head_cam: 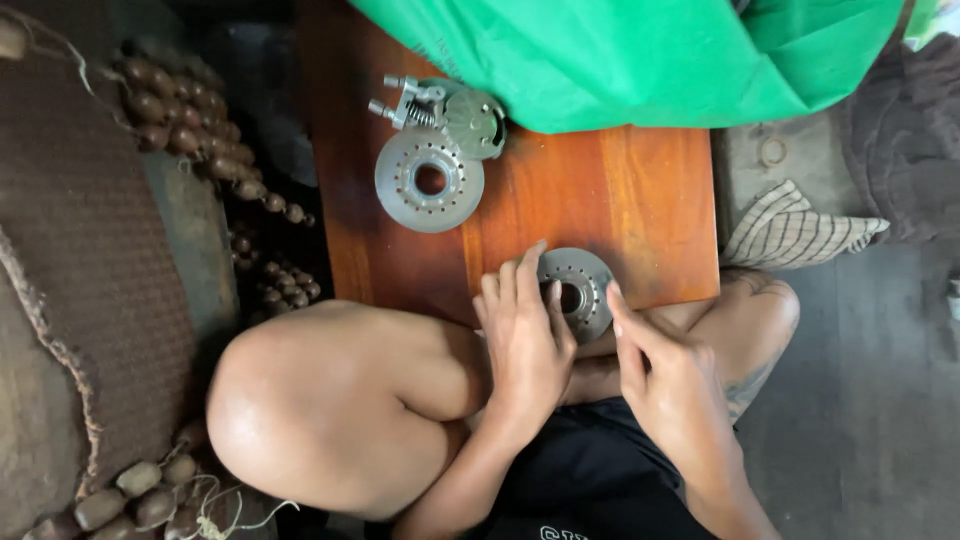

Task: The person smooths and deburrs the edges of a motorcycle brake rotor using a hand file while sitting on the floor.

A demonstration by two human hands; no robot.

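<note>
The person sat cross-legged on the floor with a low wooden desk (620, 190) before the knees, and both hands met on a small metal disc (580, 285) that lay at the desk's near edge. The disc was grey, ringed with small holes, with a round opening at its centre. The left hand (525, 340) lay flat against the disc's left side, fingers stretched out and thumb reaching to the centre hole; it was pressed on the disc rather than closed round it. The right hand (665, 385) came in from the disc's right, its fingers straight and together, the tips touching the rim; I could not tell whether it gripped or merely steadied. Farther up the desk from the disc, well apart from it, lay a larger disc (405, 190) of the same kind, flat, also with a ring of holes. Just beyond that one, touching or overlapping its far edge, sat a metal assembly (455, 115) with a spring and bolts. A green bag (640, 55) covered the desk's far end. Off the desk's right edge lay a checked cloth (800, 235); off its left, strings of brown beads (190, 125) hung beside a woven mat (80, 260).
</note>
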